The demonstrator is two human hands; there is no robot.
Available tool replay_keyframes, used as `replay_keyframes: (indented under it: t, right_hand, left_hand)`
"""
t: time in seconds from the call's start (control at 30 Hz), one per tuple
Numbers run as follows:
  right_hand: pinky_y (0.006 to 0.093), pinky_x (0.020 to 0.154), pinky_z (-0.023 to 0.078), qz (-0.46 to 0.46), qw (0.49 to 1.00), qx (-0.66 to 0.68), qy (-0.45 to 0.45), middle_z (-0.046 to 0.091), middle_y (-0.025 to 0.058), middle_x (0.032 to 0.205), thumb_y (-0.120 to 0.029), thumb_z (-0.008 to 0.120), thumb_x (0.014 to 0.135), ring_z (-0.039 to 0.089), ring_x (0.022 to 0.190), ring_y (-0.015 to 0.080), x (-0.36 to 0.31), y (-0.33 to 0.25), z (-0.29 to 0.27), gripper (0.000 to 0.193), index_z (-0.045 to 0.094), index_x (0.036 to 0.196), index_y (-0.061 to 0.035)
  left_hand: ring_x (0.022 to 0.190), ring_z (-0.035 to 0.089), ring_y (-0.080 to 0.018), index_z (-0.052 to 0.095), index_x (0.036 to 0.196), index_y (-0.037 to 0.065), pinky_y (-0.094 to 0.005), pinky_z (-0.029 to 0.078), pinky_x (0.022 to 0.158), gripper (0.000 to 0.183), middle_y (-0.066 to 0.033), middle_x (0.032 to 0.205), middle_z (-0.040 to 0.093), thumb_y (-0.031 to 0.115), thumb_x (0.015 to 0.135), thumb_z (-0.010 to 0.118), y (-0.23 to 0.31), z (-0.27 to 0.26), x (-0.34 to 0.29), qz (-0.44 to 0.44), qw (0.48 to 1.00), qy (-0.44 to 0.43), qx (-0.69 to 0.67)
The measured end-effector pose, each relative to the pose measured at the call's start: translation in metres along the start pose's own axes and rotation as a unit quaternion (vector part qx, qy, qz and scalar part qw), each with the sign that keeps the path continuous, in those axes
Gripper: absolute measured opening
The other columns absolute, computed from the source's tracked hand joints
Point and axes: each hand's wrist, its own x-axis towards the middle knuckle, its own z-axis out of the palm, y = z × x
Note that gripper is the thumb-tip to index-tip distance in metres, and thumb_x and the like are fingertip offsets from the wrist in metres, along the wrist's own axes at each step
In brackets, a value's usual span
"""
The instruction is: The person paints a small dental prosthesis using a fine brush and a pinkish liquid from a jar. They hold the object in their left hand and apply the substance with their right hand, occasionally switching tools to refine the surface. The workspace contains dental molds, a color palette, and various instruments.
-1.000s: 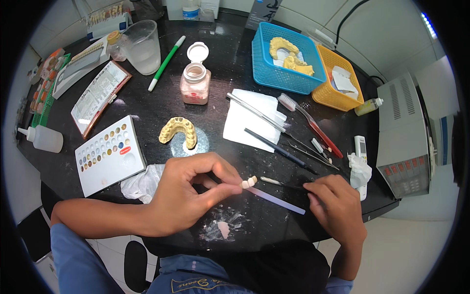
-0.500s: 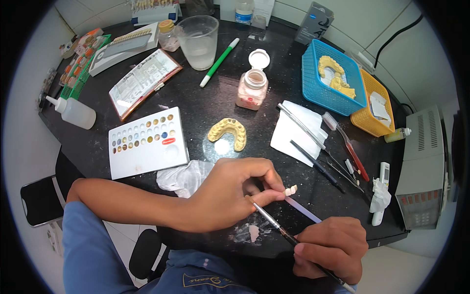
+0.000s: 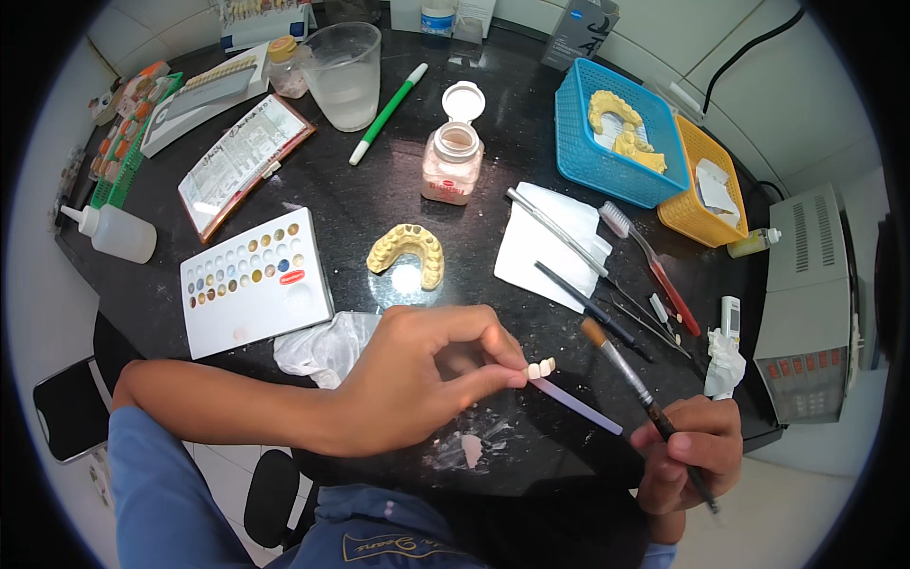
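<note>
A short row of white tooth crowns [image 3: 541, 368] is pinched between thumb and forefinger of the left hand [image 3: 417, 389] above the near edge of the counter [image 3: 346, 199]; a brush [image 3: 627, 370] is held, bristles up, in the right hand [image 3: 697, 450] by the near right corner. Beyond, a yellow dental arch [image 3: 409, 237] is set mid-counter, a paint palette [image 3: 246, 308] is laid toward the left edge

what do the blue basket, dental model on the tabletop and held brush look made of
Blue basket: likely plastic, faintly glossy, with perforated walls. Dental model: probably plaster, matt and tan. Brush in the right hand: brown bristles, fibre unclear; shiny silvery ferrule, apparently metal; dark handle, material uncertain.
</note>
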Motion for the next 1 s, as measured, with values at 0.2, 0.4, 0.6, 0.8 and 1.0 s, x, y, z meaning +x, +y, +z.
replay_keyframes:
  t: [0.2, 0.4, 0.6, 0.8, 1.0]
  right_hand:
    - [0.0287, 0.059, 0.053, 0.049, 0.995, 0.043, 0.078, 0.062, 0.0111, 0.080, -0.007, 0.070, 0.078, 0.067, 0.066, 0.0214, -0.019, 0.010, 0.002, 0.018, 0.060, 0.093, -0.0038]
    - [0.0294, 0.059, 0.054, 0.057, 0.998, -0.001, 0.039, 0.066, 0.0127, 0.081, -0.009, 0.071, 0.076, 0.068, 0.067, 0.0228, -0.018, 0.010, -0.002, 0.018, 0.061, 0.090, -0.0048]
    - [0.0297, 0.060, 0.056, 0.051, 0.999, 0.003, 0.009, 0.067, 0.0134, 0.083, -0.009, 0.072, 0.075, 0.069, 0.068, 0.0232, -0.014, 0.012, -0.001, 0.020, 0.062, 0.092, -0.0044]
    - [0.0300, 0.060, 0.056, 0.060, 0.998, 0.010, 0.004, 0.067, 0.0133, 0.083, -0.007, 0.073, 0.075, 0.069, 0.068, 0.0231, -0.013, 0.011, -0.001, 0.020, 0.063, 0.092, -0.0038]
    - [0.0302, 0.058, 0.056, 0.058, 0.998, -0.005, -0.007, 0.067, 0.0128, 0.079, -0.008, 0.072, 0.075, 0.068, 0.064, 0.0231, -0.011, 0.012, 0.000, 0.017, 0.063, 0.089, -0.0037]
  left_hand:
    - [0.081, 0.067, -0.0150, 0.062, 0.080, -0.003, -0.0223, 0.054, 0.068, 0.009, -0.0156, 0.090, 0.067, -0.009, 0.079, 0.069, -0.003, 0.001, 0.001, 0.027, 0.999, -0.005, -0.023]
    - [0.080, 0.067, -0.0145, 0.063, 0.080, -0.002, -0.0223, 0.053, 0.068, 0.011, -0.0168, 0.091, 0.067, -0.010, 0.077, 0.070, -0.003, 0.001, 0.003, 0.038, 0.999, -0.010, -0.010]
    - [0.078, 0.067, -0.0140, 0.064, 0.080, -0.002, -0.0226, 0.053, 0.068, 0.011, -0.0165, 0.090, 0.067, -0.010, 0.076, 0.071, -0.002, 0.001, 0.003, 0.034, 0.999, -0.004, -0.020]
    - [0.078, 0.067, -0.0140, 0.064, 0.081, -0.002, -0.0225, 0.053, 0.069, 0.011, -0.0167, 0.091, 0.067, -0.010, 0.076, 0.071, -0.004, 0.001, 0.003, 0.036, 0.999, -0.008, -0.029]
    - [0.080, 0.066, -0.0142, 0.064, 0.081, -0.002, -0.0227, 0.052, 0.068, 0.011, -0.0158, 0.090, 0.067, -0.010, 0.076, 0.071, -0.002, 0.002, 0.002, 0.031, 0.999, -0.004, -0.032]
